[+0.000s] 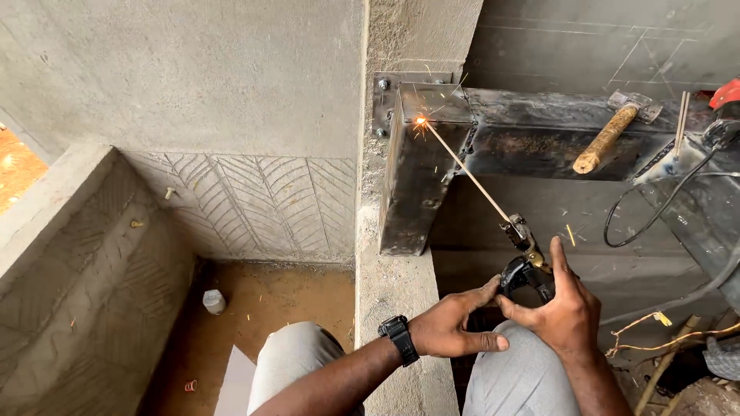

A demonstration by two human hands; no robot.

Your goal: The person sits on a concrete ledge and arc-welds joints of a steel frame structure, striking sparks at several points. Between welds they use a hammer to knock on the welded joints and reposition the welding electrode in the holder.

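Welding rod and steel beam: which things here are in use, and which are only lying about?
In use:
right hand
left hand
electrode holder
welding rod
steel beam

Lying about:
hammer
spare rods
white container

From my feed: dark, scorched steel beam (pixel 539 123) with orange sparks (pixel 420 121) at its left end; grey wall (pixel 254 200) left of it has herringbone scoring; black wristwatch (pixel 399 336).

You are gripping an electrode holder (pixel 526 266) in both hands, its welding rod (pixel 465 169) sparking against a steel beam (pixel 420 181).
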